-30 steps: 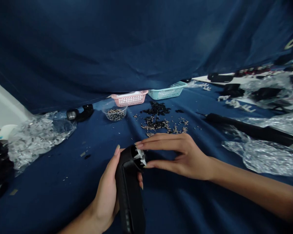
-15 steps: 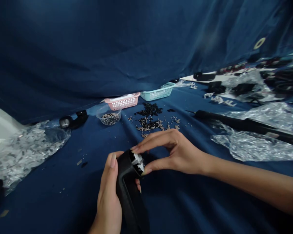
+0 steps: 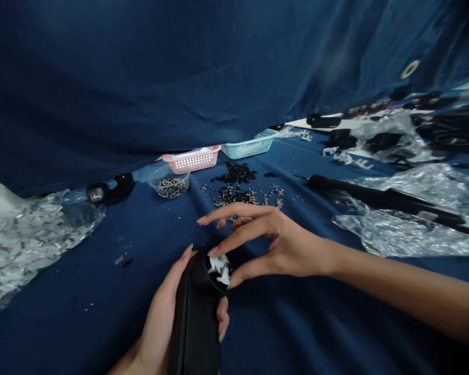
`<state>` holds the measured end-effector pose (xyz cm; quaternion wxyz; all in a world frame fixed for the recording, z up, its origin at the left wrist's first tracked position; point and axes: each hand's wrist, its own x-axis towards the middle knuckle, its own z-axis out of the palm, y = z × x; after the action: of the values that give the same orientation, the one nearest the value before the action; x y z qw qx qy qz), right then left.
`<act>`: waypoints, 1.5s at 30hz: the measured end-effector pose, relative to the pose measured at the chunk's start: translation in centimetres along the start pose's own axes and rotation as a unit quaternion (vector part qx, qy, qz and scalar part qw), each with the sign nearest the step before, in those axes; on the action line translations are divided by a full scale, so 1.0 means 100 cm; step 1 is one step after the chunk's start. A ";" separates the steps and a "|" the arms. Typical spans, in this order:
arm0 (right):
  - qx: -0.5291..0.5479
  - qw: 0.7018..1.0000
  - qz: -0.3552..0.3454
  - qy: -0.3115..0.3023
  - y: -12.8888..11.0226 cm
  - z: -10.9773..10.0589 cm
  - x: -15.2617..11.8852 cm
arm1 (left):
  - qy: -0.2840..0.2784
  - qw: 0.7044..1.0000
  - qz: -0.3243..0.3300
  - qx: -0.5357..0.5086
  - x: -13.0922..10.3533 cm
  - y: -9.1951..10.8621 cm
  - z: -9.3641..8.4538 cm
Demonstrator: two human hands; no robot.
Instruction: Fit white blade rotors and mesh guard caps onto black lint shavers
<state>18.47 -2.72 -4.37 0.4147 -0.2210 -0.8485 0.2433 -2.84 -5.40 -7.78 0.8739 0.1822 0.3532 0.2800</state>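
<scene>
My left hand (image 3: 158, 317) is wrapped round a black plastic housing (image 3: 197, 328), its fingertips showing on the right side. The housing has a long body and a round open end that faces up and to the right. Inside that opening sits a white plastic piece (image 3: 220, 269) with several prongs. My right hand (image 3: 275, 242) pinches the white piece at the rim between thumb and a finger, while the other fingers stretch out above. How deep the piece reaches is hidden.
Beyond my hands lie small screws (image 3: 238, 197) and a heap of black bits (image 3: 236, 173). A clear bowl of screws (image 3: 171, 186), a pink basket (image 3: 193, 160) and a green basket (image 3: 250, 147) stand behind. A black electric screwdriver (image 3: 359, 194) lies right; a bag of white pieces (image 3: 39, 237) left.
The housing has turned more upright, with its opening facing me more. My right hand's upper fingers have lifted and spread, while its pinch stays at the white piece.
</scene>
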 end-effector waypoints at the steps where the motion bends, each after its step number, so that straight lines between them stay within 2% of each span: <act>1: 0.006 1.000 0.011 0.004 0.000 0.000 -0.001 | 0.000 1.000 -0.002 -0.003 0.000 0.000 0.000; 4: -0.004 0.999 0.045 0.015 0.001 0.002 -0.003 | 0.002 1.000 -0.006 -0.008 0.000 0.001 0.002; 6: -0.013 0.999 0.040 0.026 0.003 0.002 -0.005 | -0.003 1.000 -0.001 0.000 -0.001 0.002 0.001; 9: -0.005 0.997 0.028 0.073 0.004 0.002 -0.008 | -0.011 1.000 0.005 0.014 -0.001 0.002 -0.002; 12: 0.016 0.993 0.057 0.105 0.003 0.005 -0.009 | -0.020 1.000 0.020 0.013 0.000 0.002 -0.004; 16: 0.093 0.987 0.122 0.051 0.001 0.018 -0.008 | 0.031 0.996 0.080 0.002 -0.001 0.004 0.001; 19: 0.118 0.981 0.150 0.031 -0.003 0.031 -0.006 | 0.050 0.996 0.069 0.010 -0.003 0.003 0.006; 22: 0.119 0.978 0.167 0.040 -0.004 0.035 -0.008 | 0.057 0.996 0.047 0.057 -0.004 -0.005 0.008; 24: 0.122 0.975 0.179 0.043 -0.002 0.032 -0.010 | 0.068 0.986 0.092 0.123 -0.001 -0.011 0.008; 27: 0.150 0.970 0.187 0.026 0.008 0.022 -0.013 | 0.100 0.947 0.215 0.214 0.007 -0.014 0.006; 29: 0.166 0.968 0.191 0.011 0.016 0.017 -0.013 | 0.118 0.922 0.271 0.249 0.011 -0.008 0.002; 31: 0.167 0.966 0.199 -0.002 0.023 0.014 -0.011 | 0.138 0.896 0.309 0.287 0.010 0.007 -0.004; 34: 0.166 0.964 0.209 -0.015 0.029 0.013 -0.009 | 0.194 0.848 0.335 0.363 -0.007 0.043 -0.020; 37: 0.173 0.961 0.217 -0.023 0.032 0.013 -0.009 | 0.270 0.786 0.322 0.454 -0.047 0.087 -0.045; 40: 0.180 0.958 0.221 -0.030 0.034 0.014 -0.010 | 0.379 0.688 0.293 0.546 -0.104 0.126 -0.077; 42: 0.184 0.957 0.223 -0.034 0.038 0.016 -0.010 | 0.454 0.626 0.250 0.583 -0.144 0.146 -0.099; 45: 0.191 0.955 0.223 -0.038 0.043 0.018 -0.012 | 0.526 0.567 0.185 0.607 -0.187 0.161 -0.128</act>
<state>18.37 -0.43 -8.62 0.3519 -0.3115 -0.7307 0.4952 -28.99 -2.88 1.39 0.1469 0.5514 0.7960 0.2020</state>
